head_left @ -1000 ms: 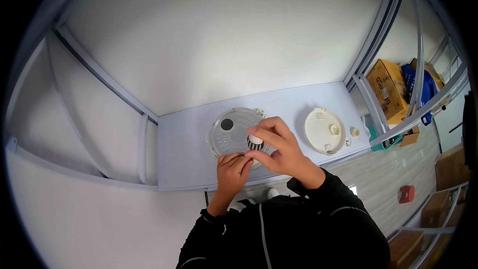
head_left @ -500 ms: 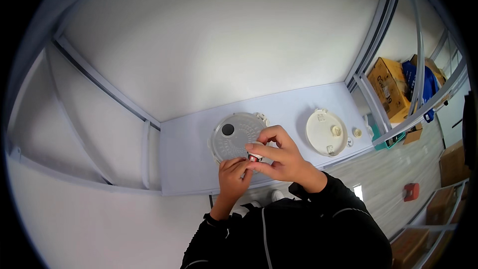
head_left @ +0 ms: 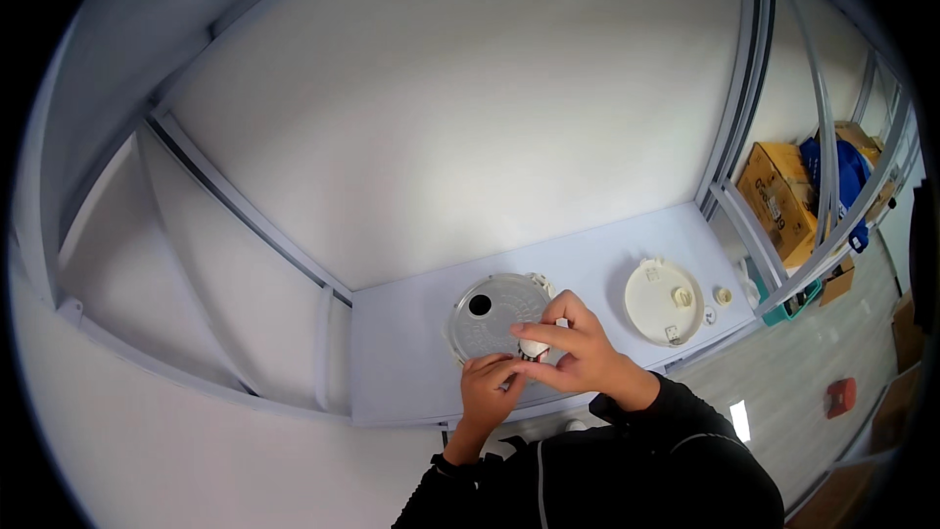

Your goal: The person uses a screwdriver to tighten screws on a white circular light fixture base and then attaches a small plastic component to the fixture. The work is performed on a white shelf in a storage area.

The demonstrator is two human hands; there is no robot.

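Observation:
In front of me, my right hand (head_left: 587,355) pinches a small white rounded part (head_left: 534,346) between thumb and bent fingers. The lower side of that part shows a dark and reddish patch. My left hand (head_left: 490,394) has its fingers closed together at the part's lower edge, touching it; its fingertips are partly hidden. Both hands are over the near side of a round grey disc (head_left: 490,335), which has a black round spot and rows of small marks. A pale clip-like fitting (head_left: 540,281) sits at the disc's far right rim.
On the pale table (head_left: 401,362), a round cream cover (head_left: 646,309) with a ring-shaped cap (head_left: 682,297) in it lies to the right. Beside it are another cap (head_left: 723,295) and a small white disc (head_left: 710,314). A cardboard box (head_left: 774,201), teal bin (head_left: 798,306) and red stool (head_left: 840,398) are farther right.
The view has tilted, so the table and hands appear lower and farther right. The small part looks turned in my fingers, with more of its white side and less red showing.

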